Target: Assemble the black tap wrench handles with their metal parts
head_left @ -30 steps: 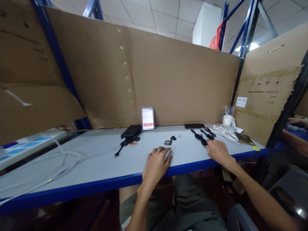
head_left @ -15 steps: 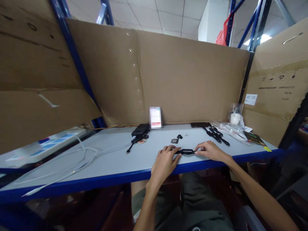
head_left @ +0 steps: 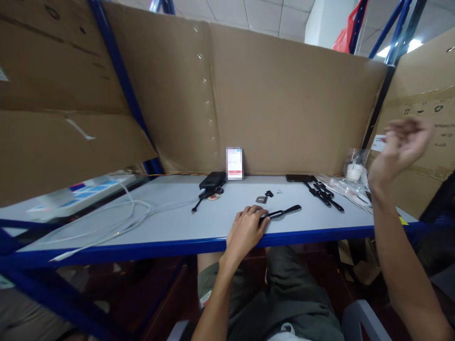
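Note:
My left hand (head_left: 248, 225) rests near the front of the table, its fingers closed on one end of a slim black strap-like piece (head_left: 279, 214). The piece has a narrow open frame, and its tail lies out to the right; the held end is hidden under my fingers. My right hand (head_left: 401, 147) is raised high at the right, well apart from the piece. Its fingers look curled but are smeared by motion. Just beyond the left hand lie a small grey flat piece (head_left: 261, 200), a small black part (head_left: 269, 193) and a tiny pale bit (head_left: 279, 192).
A lit phone (head_left: 234, 164) leans against the cardboard wall (head_left: 284, 109). Several black straps (head_left: 325, 194), a dark flat device (head_left: 297, 178) and clear plastic bags (head_left: 341, 185) lie at right. A black box (head_left: 212, 180), white cables (head_left: 135, 215) and a power strip (head_left: 85, 192) are at left.
My right hand has let go of the black strap-like piece and swung up to the right. The left hand stays on the piece. The view has shifted slightly.

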Tool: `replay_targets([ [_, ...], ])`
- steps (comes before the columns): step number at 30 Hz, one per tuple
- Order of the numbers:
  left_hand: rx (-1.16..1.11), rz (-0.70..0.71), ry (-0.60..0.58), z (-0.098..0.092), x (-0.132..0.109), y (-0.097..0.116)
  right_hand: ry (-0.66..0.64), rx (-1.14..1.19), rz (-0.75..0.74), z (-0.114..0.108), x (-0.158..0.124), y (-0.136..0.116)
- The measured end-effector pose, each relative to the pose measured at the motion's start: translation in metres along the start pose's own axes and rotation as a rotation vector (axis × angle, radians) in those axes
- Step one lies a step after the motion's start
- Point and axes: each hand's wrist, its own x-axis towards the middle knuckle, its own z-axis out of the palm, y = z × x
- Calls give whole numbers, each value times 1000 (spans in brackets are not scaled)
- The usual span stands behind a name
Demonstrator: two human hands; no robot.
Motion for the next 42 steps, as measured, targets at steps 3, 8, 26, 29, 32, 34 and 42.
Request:
replay_targets([
  [3, 5, 2, -11, -1, 0, 0, -332, -75, -26, 38, -26, -40],
  [8, 15, 6, -16, 0, -1, -2, -1119, -253, 58, 116, -74, -69],
  [26, 17, -26, 3, 0, 0, 2, -1555, -226, 110, 202, -123, -65],
  [29, 22, -40, -17, -2, 0, 4, -1570, -193, 153, 204, -122, -63],
  [32, 10, -57, -30, -5, 0, 5, -1562, -132, 215, 201, -123, -59],
  [34, 11, -66, -27, -5, 0, 5, -1522, -74, 265, 194, -126, -54],
  [42, 53, -88, -53, -3, 0, 4, -1370, 275, 596, 164, -128, -15],
])
